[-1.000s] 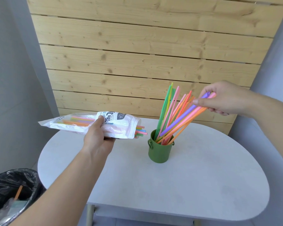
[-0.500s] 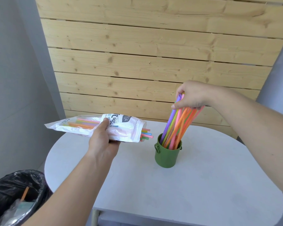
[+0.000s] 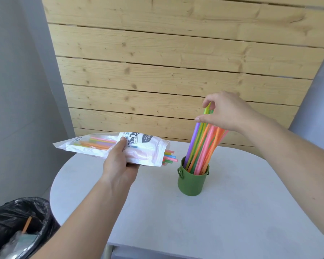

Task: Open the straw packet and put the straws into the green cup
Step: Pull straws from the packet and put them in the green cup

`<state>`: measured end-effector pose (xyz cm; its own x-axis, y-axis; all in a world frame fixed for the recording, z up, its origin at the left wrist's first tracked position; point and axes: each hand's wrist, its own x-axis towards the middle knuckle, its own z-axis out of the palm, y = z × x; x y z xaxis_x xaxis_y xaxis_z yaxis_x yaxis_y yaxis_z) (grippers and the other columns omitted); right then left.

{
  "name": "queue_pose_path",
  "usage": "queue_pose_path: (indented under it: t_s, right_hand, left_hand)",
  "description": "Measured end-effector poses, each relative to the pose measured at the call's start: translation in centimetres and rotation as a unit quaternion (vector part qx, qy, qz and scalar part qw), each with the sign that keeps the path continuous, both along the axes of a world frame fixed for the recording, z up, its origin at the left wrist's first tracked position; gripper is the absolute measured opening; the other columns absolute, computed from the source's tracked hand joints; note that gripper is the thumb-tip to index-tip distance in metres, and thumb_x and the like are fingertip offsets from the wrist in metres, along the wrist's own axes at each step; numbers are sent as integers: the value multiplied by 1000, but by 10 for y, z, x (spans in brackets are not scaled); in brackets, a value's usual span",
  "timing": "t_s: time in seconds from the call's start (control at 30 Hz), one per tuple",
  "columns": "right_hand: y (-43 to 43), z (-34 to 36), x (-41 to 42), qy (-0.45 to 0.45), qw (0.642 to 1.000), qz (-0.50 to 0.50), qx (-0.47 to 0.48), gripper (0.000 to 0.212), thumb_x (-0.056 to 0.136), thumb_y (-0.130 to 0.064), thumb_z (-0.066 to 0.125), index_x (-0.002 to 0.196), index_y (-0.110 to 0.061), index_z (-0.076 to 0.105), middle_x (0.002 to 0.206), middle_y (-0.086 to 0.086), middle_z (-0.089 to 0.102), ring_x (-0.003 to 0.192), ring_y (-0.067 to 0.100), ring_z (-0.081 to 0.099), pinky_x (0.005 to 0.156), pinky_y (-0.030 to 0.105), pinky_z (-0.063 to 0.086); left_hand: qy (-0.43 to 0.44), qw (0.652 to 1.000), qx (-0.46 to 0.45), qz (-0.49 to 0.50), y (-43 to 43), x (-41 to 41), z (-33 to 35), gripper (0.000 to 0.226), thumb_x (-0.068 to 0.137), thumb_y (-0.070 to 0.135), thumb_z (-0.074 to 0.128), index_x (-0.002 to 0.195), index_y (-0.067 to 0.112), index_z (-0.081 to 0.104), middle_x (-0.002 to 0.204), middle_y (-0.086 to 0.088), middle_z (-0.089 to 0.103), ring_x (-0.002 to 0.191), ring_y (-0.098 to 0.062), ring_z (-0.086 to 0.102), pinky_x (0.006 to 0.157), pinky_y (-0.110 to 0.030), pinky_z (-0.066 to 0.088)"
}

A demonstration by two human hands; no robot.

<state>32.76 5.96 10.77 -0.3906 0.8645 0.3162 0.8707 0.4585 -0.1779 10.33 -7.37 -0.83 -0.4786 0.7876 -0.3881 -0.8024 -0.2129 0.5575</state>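
The wooden slat wall [image 3: 176,71] fills the background, and in front of it the pale rounded table [image 3: 232,212] carries only one standing thing, the green cup [image 3: 192,182], set toward the far middle. Down at the lower left, beside the table and well apart from the cup, a bin lined with a black bag [image 3: 17,221] holds scraps and what looks like one orange straw.

The straw packet [image 3: 120,148] is already open – its mouth faces the cup, and a few straw ends [image 3: 169,157] in orange, blue and green stick out of it, just short of the cup's rim. More straws show through its clear part. The left hand [image 3: 120,163] grips the packet from below, thumb pressed on top, holding it level above the table.

A good bundle of straws [image 3: 202,146] stands in the cup, leaning to the right. The right hand [image 3: 224,114] is at their upper ends, fingers loosely curled with thumb and forefinger pinching around the tops – whether it grips or merely steadies them I cannot tell.

So I judge the work more than half done: what is left is the remainder in the packet. Nothing blocks the way; the leaning bundle might tip the light cup if released carelessly
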Motion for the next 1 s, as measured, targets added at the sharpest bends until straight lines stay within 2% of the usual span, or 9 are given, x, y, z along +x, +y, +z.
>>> queue_pose_path:
  t_s: [0.13,0.23,0.3,0.37,0.47,0.53,0.67,0.87,1.0]
  right_hand:
    - [-15,-2,5,48,991,3,124,44,86,-54,67,113,-19,68,113,5,58,118,29,49,89,38,44]
    - [-42,-8,5,150,965,24,216,33,94,-43,57,99,-13,69,98,6,59,102,30,55,79,38,46]
    - [-66,-20,2,226,961,38,152,34,98,-42,50,82,-15,62,75,0,58,74,23,56,64,35,43]
    - [-91,-39,-7,288,957,29,-5,46,100,-47,44,78,-8,56,60,6,55,55,25,49,57,37,42]
    - [-118,-70,-23,410,868,-14,-281,52,103,-52,36,96,-5,58,58,9,58,43,22,46,47,29,39]
    - [-127,-84,-32,466,802,-36,-372,49,103,-54,35,98,-11,58,56,5,55,37,17,42,41,21,29]
    - [-134,-93,-43,538,752,-45,-379,38,102,-48,41,90,-16,57,51,1,48,37,15,36,41,18,25]
    - [-139,-92,-49,570,744,-20,-346,25,100,-27,54,82,-10,57,49,-3,50,38,13,38,39,19,29]
    - [-135,-93,-49,583,747,-10,-321,23,100,-23,57,83,-8,58,47,-8,50,39,12,39,40,21,31]
  left_hand:
    - [8,1000,10,-5,-2,2,4,37,104,16,65,139,4,64,129,-12,76,115,-27,75,94,-46,61]
    - [19,1000,23,-10,-5,3,7,34,105,17,63,135,3,65,122,-10,78,108,-25,77,97,-45,60]
    - [29,999,29,-9,-6,4,10,33,105,18,64,134,2,66,113,-9,80,101,-24,78,98,-45,60]
    - [46,998,37,-5,-7,5,14,37,104,18,65,138,2,64,122,-10,79,106,-25,78,101,-46,59]
    - [78,995,54,7,-7,5,18,43,102,19,68,141,1,62,133,-15,75,117,-28,76,104,-50,58]
    - [107,992,63,15,-7,8,21,44,101,20,70,139,0,63,134,-18,73,116,-30,76,104,-52,59]
    - [130,989,55,34,-11,18,25,40,100,17,71,136,1,65,131,-15,75,111,-25,78,98,-43,62]
    - [124,990,45,45,-12,20,25,39,99,16,72,135,2,66,131,-15,75,114,-27,75,95,-41,63]
    - [108,992,34,49,-12,15,22,27,99,17,72,124,6,68,118,-12,78,113,-28,77,99,-44,62]
